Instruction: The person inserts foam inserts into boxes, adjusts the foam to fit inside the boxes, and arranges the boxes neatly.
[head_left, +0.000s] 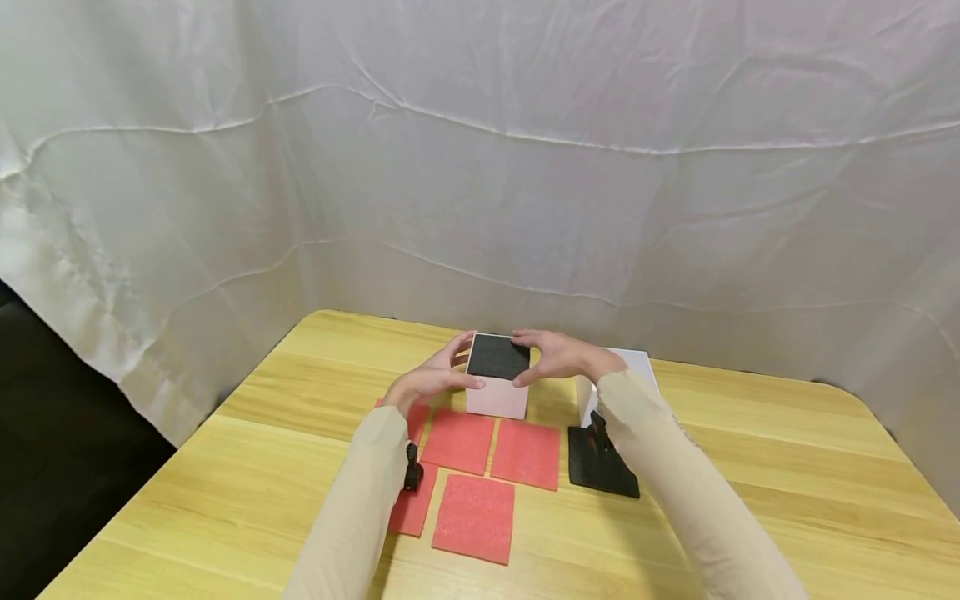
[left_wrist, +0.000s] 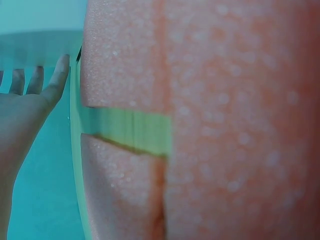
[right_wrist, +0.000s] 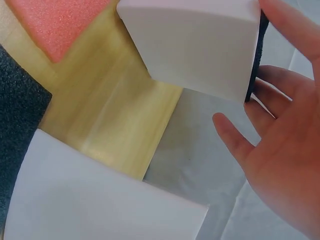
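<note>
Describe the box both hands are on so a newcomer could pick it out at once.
Start at the wooden table and find the red foam squares near its middle. Just behind them stands a small white box, with the left hand and right hand at its sides. Unlike the other white box to its right, it has a black foam top.

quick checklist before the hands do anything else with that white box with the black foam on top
1. Black foam square flush in the white cardboard box: cannot tell.
2. Left hand at the box's left side: ok.
3. Right hand fingers over the foam's right edge: ok.
4. Firm grip on the box: cannot tell.
5. Red foam squares lie apart from the box on the wooden table: ok.
6. Second white box behind the right wrist, close by: not ok.
</note>
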